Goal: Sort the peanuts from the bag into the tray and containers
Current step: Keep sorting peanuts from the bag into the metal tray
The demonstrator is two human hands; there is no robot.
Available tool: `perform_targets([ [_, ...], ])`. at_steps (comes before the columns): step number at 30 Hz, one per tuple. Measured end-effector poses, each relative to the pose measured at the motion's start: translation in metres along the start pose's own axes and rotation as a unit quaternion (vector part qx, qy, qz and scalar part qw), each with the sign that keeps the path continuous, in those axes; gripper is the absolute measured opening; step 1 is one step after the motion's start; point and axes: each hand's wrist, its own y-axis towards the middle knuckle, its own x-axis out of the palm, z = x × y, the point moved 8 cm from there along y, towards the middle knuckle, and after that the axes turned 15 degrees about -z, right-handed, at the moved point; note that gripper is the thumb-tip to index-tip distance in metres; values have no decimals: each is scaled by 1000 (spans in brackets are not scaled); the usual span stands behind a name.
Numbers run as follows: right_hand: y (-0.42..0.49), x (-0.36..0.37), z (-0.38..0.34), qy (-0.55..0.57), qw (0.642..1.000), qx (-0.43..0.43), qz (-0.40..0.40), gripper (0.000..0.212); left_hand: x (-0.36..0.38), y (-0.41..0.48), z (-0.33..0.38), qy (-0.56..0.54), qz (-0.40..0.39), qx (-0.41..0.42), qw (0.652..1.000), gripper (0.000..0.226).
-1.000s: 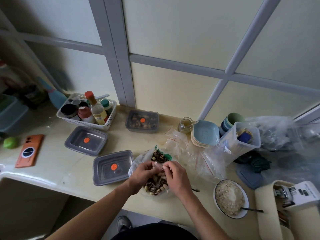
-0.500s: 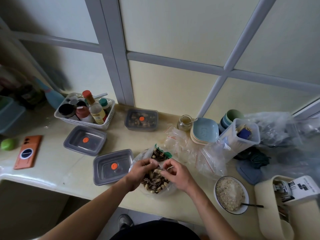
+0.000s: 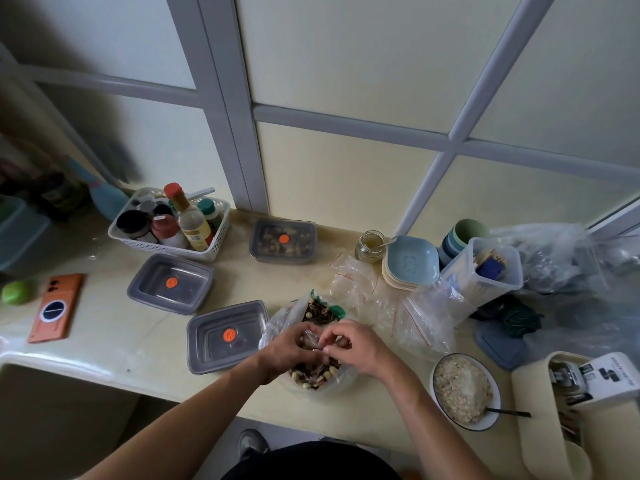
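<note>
A clear plastic bag [image 3: 313,375] of mixed peanuts and dark seeds lies on the counter near its front edge. My left hand [image 3: 289,348] and my right hand [image 3: 356,348] are together over the bag, and both pinch its clear plastic at the mouth. Three grey lidded containers with orange stickers stand to the left and behind: one [image 3: 225,336] right beside the bag, one [image 3: 169,284] further left, and one [image 3: 283,240] by the wall with a nut mix inside.
A white basket of bottles [image 3: 166,226] stands at the back left. An orange phone [image 3: 55,308] lies far left. Empty zip bags [image 3: 388,299], stacked plates [image 3: 408,265], a jar [image 3: 369,245], a clear tub [image 3: 485,271] and a bowl of grain [image 3: 464,389] crowd the right.
Both hands have closed in on the bag's mouth and drawn the plastic together between them. The bag has stayed in place.
</note>
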Motion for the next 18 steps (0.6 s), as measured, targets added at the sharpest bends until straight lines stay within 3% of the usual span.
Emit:
perform_targets([
  [3,-1,-7,0,-56,998,10,2,5,0,0,-1,6,-10,-8,1000,45],
  [6,-2,-11,-2,-89,996,9,20,15,-1,1,1,18,-10,-6,1000,43],
  [10,-4,-7,-10,-87,996,-30,19,12,-4,3,0,26,-6,-16,1000,38],
  [15,-4,-12,-3,-98,992,-26,78,16,-8,6,0,31,0,-24,999,38],
  [18,-7,-15,-7,-53,995,-44,76,12,-6,9,2,32,-6,-29,999,42],
])
